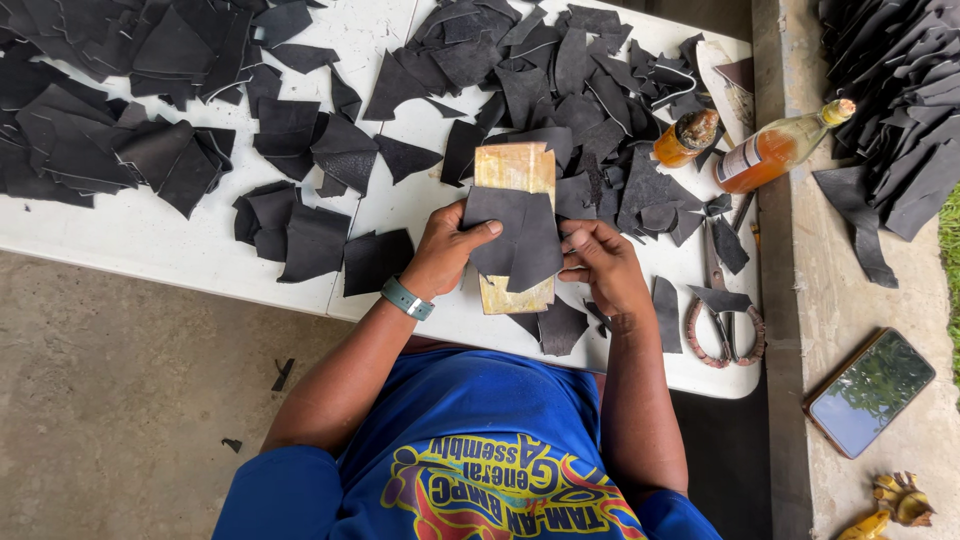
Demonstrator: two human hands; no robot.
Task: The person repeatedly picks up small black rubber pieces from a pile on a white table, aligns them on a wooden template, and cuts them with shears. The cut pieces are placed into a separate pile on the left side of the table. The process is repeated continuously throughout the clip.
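From my remote view, both hands meet over a pale wooden block point(515, 170) lying on the white table point(150, 240). The left hand point(450, 250) is closed in a pinch, thumb on top, on the left edge of a dark cut piece point(515, 240) spread flat across the block. The right hand point(598, 262) curls its fingers against the piece's right edge, closed on it — I judge the block serves as a firm backing and the two-sided grip keeps the piece taut and flat.

Loose dark offcuts point(290, 150) crowd the table's far side, kept clear of the block. Scissors point(722, 310) lie just right of the right hand, within reach; two amber bottles point(770, 150) lie beyond.

Hidden: the block's middle under the piece, the fingertips beneath it, and the stack point(900, 90) cut off at the right edge. A phone point(868, 390) lies on the ledge.
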